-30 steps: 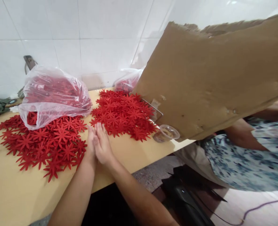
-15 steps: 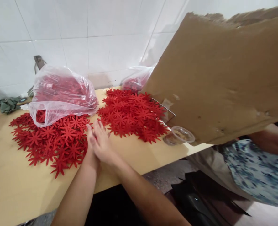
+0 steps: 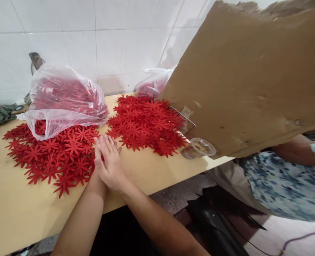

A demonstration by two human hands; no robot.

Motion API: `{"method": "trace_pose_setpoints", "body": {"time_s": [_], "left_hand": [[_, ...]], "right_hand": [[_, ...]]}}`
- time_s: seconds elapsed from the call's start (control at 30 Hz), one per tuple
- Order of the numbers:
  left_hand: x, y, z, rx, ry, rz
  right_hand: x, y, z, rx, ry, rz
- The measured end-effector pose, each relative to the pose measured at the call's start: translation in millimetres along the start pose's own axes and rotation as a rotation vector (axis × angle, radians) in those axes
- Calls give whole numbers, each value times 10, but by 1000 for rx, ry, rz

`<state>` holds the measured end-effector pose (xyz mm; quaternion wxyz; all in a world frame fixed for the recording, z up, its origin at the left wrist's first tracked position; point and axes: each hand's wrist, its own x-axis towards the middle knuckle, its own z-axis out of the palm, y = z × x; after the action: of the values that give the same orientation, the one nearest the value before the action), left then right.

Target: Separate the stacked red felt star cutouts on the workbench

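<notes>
My right hand (image 3: 111, 169) lies across my left hand (image 3: 97, 152), palms together, just above the table between two red piles. The right fingers are stretched forward and pressed together. Most of my left hand is hidden underneath. A small red piece (image 3: 102, 158) shows between the palms; its shape is covered. Beside my left hand spreads a pile of red flower-shaped cutouts (image 3: 73, 146), each with several narrow petals. Another pile of the same cutouts (image 3: 146, 124) lies beyond my fingers to the right.
A clear plastic bag (image 3: 66, 96) of red pieces rests on the left pile; another bag (image 3: 153, 83) stands behind. A large cardboard sheet (image 3: 248, 78) leans at right, near a clear plastic cup (image 3: 202, 147) and the table edge. Behind it sits a person in a patterned garment (image 3: 287, 185).
The view has shifted slightly, so the table's things appear a little higher and further left. My hands stay pressed together, the right one having slid slightly over the left.
</notes>
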<state>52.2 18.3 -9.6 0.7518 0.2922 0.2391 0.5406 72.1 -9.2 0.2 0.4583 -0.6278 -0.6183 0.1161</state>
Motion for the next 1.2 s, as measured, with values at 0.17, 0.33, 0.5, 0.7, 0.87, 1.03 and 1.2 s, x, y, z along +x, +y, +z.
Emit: {"method": "trace_pose_setpoints", "body": {"time_s": [0.17, 0.33, 0.5, 0.7, 0.87, 1.03, 1.2], "left_hand": [[32, 7, 72, -43, -78, -176], [37, 55, 65, -8, -92, -299], [-90, 64, 37, -44, -35, -10], [77, 89, 102, -68, -117, -304], [-37, -15, 66, -135, -110, -223], [-258, -88, 21, -272, -146, 199], [-31, 72, 78, -172, -224, -345]], "right_hand": [[332, 250, -8, -2, 4, 173], [294, 311, -90, -23, 53, 178], [-84, -122, -35, -113, -22, -80], [422, 318, -21, -73, 52, 208], [163, 235, -45, -100, -7, 87], [-168, -1, 31, -114, -18, -73], [291, 311, -58, -75, 3, 210]]}}
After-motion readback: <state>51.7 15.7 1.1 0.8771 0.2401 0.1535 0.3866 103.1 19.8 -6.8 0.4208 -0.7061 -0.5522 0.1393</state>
